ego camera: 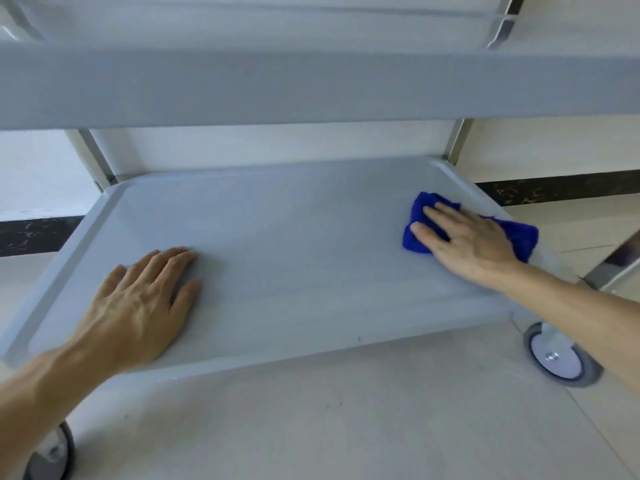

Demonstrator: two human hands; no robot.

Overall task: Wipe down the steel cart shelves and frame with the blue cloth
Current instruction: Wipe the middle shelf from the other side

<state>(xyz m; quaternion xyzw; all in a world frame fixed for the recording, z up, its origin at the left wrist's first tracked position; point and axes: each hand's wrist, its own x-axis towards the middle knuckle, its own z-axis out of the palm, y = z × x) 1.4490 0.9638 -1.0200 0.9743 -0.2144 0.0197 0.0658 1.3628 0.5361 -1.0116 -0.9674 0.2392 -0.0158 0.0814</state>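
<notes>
My right hand [464, 239] presses the bunched, fuzzy cloth [519, 237] flat-fingered at the lower shelf's [294, 258] right end; the unwiped stretch runs leftward along its length. My left hand [138, 306] lies open, palm down (bracing, I'd say) on the smooth grey surface.

Blue cloth [420, 220] mostly covered by the right hand [467, 239]. Upper shelf [311, 88] blurred, cut off at left, right and top edges. Near-left caster [52, 455] cropped by the bottom edge, partly behind the left forearm. Near-right caster [557, 358] partly behind the right forearm.
</notes>
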